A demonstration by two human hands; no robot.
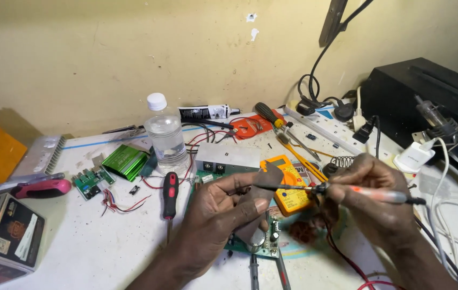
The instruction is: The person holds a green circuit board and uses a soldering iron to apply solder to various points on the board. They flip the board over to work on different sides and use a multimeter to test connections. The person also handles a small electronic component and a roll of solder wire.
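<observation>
While the left hand [223, 201] pinched a small grey pad [258, 207] between thumb and fingers, the right hand [366, 188] gripped a soldering iron [347, 190] whose tip touched the pad's upper edge. Just beyond both hands a yellow multimeter [290, 182] lay on the worktop [105, 241]; a green circuit board [261, 241] sat beneath them.

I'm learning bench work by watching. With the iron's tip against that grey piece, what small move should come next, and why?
Probably draw the soldering iron in the right hand along the grey piece pinched by the left hand: the tip rests on its upper edge, above the circuit board.
</observation>
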